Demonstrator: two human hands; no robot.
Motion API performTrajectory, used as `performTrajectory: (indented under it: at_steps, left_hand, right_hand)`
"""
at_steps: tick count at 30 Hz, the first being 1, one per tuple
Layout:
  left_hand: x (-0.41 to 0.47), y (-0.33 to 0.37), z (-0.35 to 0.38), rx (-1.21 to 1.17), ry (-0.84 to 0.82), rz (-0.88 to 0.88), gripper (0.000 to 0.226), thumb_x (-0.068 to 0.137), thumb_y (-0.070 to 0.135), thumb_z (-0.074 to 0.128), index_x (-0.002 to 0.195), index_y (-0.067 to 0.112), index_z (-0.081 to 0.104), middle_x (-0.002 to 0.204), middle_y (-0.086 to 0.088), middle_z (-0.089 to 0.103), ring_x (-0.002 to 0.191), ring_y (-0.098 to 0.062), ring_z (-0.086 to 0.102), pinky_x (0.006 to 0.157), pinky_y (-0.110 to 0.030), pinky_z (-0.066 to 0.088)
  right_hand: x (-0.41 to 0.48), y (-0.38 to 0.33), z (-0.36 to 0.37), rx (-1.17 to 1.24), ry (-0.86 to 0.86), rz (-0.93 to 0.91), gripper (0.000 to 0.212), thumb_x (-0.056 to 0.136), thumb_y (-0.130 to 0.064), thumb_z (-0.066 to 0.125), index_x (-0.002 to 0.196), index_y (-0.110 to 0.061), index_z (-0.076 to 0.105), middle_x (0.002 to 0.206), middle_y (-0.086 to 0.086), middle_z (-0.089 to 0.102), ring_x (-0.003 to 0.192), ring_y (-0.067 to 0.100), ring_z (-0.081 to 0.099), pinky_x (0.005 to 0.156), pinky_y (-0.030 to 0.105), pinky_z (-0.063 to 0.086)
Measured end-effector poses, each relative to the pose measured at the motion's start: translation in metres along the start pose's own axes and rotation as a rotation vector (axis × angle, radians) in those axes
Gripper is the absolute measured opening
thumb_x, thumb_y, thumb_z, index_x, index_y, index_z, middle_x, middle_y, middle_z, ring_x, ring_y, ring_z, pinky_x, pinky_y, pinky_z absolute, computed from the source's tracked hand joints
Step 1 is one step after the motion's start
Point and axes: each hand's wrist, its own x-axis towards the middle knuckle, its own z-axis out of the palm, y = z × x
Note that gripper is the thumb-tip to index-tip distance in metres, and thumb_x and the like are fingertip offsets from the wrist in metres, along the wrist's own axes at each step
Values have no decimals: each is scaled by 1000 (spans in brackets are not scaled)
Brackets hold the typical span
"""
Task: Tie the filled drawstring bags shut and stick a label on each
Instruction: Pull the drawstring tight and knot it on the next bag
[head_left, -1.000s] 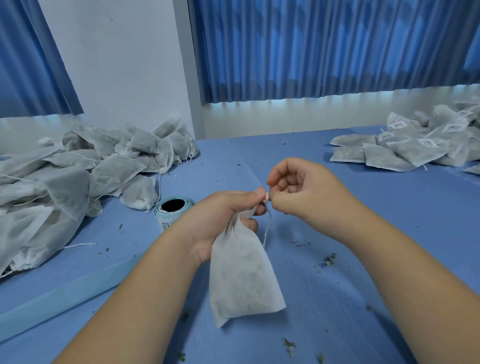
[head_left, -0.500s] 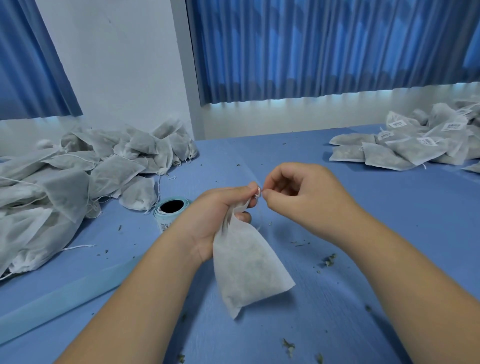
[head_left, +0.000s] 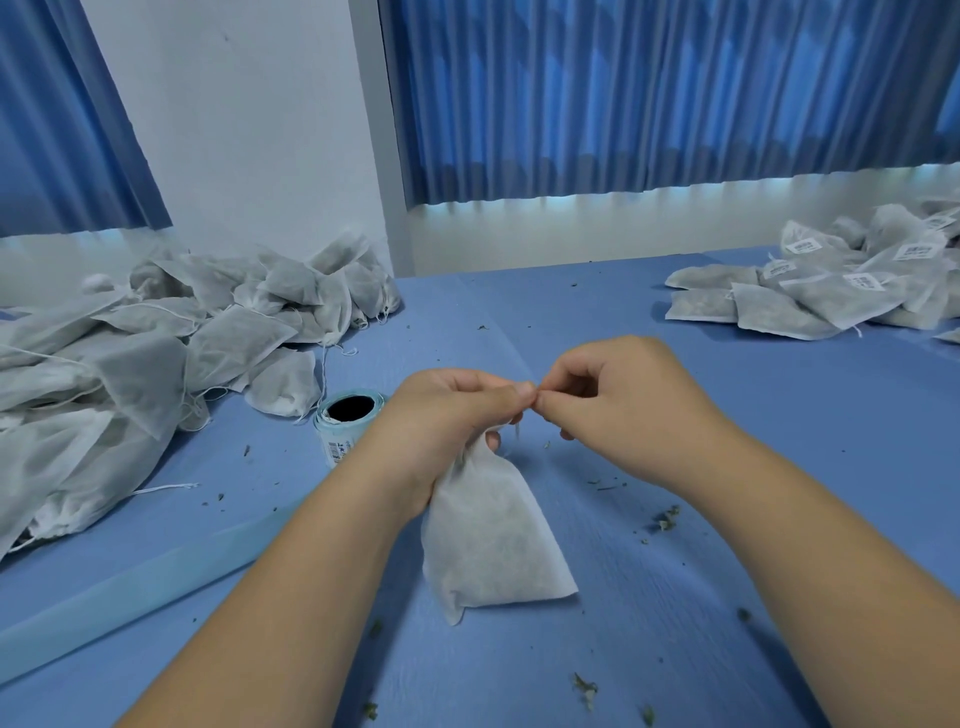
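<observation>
Pinching the neck of the drawstring bag (head_left: 488, 540) now. My left hand (head_left: 447, 415) is wrapped round the gathered top, thumb and forefinger squeezed together above it. The white bag slants down from that grip, its bottom end on the blue bench (head_left: 779, 415), about midway between the left and right edges and nearer the front edge.

My right hand (head_left: 623, 410) is right up against the left, fingertips touching, thumb and forefinger nipped on the drawstring (head_left: 517, 430). Only a short bit of thread shows, dangling under the fingers; the rest is hidden in the pinch.

Just beyond my left wrist stands the label roll (head_left: 349, 415), dark core facing up. A pale blue strip (head_left: 156, 577) runs slantwise from under my left forearm toward the front left corner.

Along the left edge, a big heap of unlabelled bags (head_left: 156, 353), loose strings trailing. At the far right corner, well apart, the labelled bags (head_left: 831, 291), white stickers up. Dried green crumbs (head_left: 667, 522) dot the bench near my right forearm. Blue curtains (head_left: 623, 93) hang behind.
</observation>
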Motion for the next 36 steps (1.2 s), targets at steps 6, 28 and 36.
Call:
performTrajectory:
  at_steps: [6,28,36]
  left_hand:
    - [1,-1,-4,56,75,-5,17,79,25,78,66,17,72,66,3,63,45,-8,47,43,-14,37]
    - [7,-8,6,314,251,61,28,86,32,73,64,18,63,57,2,46,42,-8,36,38,-12,30]
    - [10,-11,3,305,287,78,25,85,33,73,66,19,66,48,11,49,38,-3,40,37,-11,30]
  right_hand:
    - [2,-1,-8,199,30,52,19,82,-13,64,64,-19,62,59,-3,62,50,13,56,50,26,47]
    - [1,-3,-11,996,-252,424,20,83,-11,59,65,-16,53,60,-4,18,45,10,17,40,21,18]
    - [3,0,-14,997,-280,429,33,86,-8,58,61,-21,40,60,-4,22,47,10,21,40,20,21]
